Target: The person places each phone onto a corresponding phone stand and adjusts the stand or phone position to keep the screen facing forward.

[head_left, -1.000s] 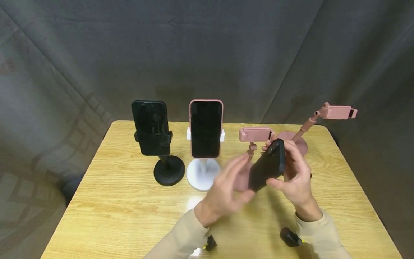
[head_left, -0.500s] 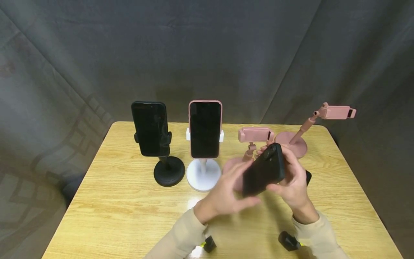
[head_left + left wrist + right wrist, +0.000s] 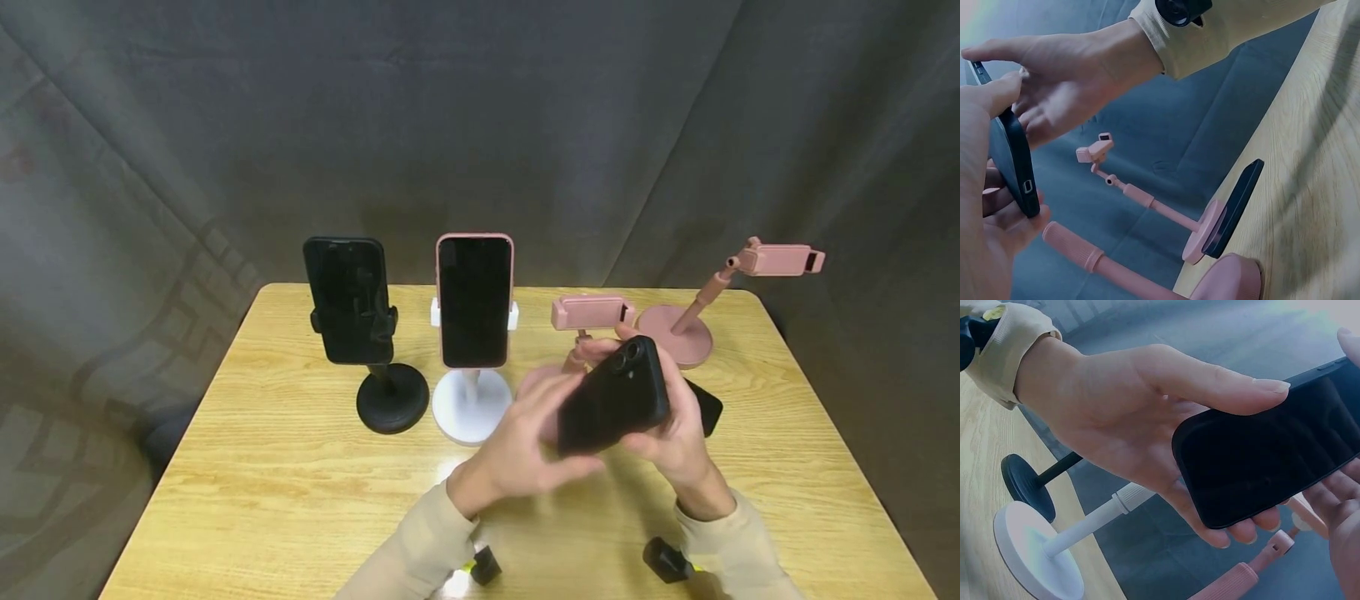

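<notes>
A black-cased smartphone is held tilted above the table, its camera back facing up in the head view. My left hand grips its lower end, with the thumb along one long edge and the fingers behind, as the right wrist view shows on the phone's dark screen side. My right hand grips the upper end, its thumb on one edge and fingers at the other. Just behind the phone stands a pink phone stand, its clamp unoccupied and its base partly hidden by my left hand and the phone.
Left of the hands, a black stand bears a black phone and a white stand bears a pink-cased phone. A taller pink stand rises at back right. Another dark phone lies before its base.
The phone has turned so more of its back faces up and has sunk slightly, along with my right hand. The dark phone on the table has come into sight beside that hand.
</notes>
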Tool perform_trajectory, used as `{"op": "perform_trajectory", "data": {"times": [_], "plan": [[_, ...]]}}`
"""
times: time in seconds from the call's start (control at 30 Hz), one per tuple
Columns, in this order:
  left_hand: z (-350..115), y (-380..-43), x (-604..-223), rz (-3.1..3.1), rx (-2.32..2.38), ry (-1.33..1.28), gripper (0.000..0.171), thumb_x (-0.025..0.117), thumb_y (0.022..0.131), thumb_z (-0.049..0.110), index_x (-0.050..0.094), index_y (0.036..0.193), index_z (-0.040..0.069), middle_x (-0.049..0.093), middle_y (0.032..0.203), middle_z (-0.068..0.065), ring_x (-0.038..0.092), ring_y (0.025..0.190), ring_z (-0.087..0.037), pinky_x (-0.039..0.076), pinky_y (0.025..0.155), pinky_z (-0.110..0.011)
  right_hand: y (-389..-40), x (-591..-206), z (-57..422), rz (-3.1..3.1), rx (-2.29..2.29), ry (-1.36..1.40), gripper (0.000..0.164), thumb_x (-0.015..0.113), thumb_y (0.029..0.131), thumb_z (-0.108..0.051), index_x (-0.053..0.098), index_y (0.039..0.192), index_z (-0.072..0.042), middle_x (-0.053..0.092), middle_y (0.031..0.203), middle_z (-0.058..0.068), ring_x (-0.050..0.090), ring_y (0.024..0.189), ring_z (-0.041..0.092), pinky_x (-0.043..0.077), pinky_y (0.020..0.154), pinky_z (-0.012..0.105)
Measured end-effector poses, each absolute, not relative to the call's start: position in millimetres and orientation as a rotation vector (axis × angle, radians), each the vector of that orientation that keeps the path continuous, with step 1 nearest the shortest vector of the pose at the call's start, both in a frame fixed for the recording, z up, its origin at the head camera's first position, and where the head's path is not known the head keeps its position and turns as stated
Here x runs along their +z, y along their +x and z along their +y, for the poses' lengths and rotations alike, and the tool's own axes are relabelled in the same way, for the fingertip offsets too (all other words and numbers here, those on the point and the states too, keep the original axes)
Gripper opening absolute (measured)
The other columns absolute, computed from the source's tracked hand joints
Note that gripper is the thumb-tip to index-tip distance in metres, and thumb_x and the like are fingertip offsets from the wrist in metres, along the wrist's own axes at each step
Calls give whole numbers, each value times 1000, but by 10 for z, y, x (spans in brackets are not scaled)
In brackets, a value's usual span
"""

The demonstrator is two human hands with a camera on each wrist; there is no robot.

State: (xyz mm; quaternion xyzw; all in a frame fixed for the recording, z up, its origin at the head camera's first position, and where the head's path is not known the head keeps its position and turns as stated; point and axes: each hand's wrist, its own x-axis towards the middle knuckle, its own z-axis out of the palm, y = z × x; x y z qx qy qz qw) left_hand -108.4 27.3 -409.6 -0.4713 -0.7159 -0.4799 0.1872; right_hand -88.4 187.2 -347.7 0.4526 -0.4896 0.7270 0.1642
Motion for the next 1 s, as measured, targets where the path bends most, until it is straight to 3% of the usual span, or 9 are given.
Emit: {"op": "perform_trajectory", "data": {"times": [0.3,0.53,0.67,0.83,1.0], "plan": [[268,-1114,-4091,-2013,-1270,-1368,89,79,68,36,42,138,-3,53,134,-12,42,126,-19,34,108,-43,-897,-3454,1846,-1396,2040,1299,79,72,79,-8,25,135,24,51,128,30,46,120,38,38,106,36],[280,-1137,-4049,-1994,-1215,-1353,89,79,65,42,46,135,-2,56,132,-10,44,124,-15,30,110,-39,-911,-3413,1827,-1344,2011,1217,73,74,77,-5,32,128,26,57,119,31,54,112,38,45,100,36],[282,-1156,-4009,-1964,-1190,-1330,86,80,64,41,49,131,-5,58,127,-15,47,122,-17,35,108,-34,-937,-3381,1842,-1314,2007,1189,71,75,75,-5,34,125,26,58,117,31,55,110,38,47,98,36],[266,-1173,-3959,-1925,-1213,-1281,70,77,71,34,55,124,-5,60,121,-17,51,118,-17,41,102,-27,-956,-3348,1864,-1285,2019,1140,71,76,74,-4,35,124,26,58,115,32,55,109,39,46,98,39],[271,-1218,-3883,-1812,-1214,-1143,43,71,79,20,61,112,-6,65,110,-16,58,107,-17,48,95,-25,-959,-3334,1885,-1277,2024,1102,70,76,72,-2,36,123,26,59,112,32,56,107,39,46,98,42]]}}
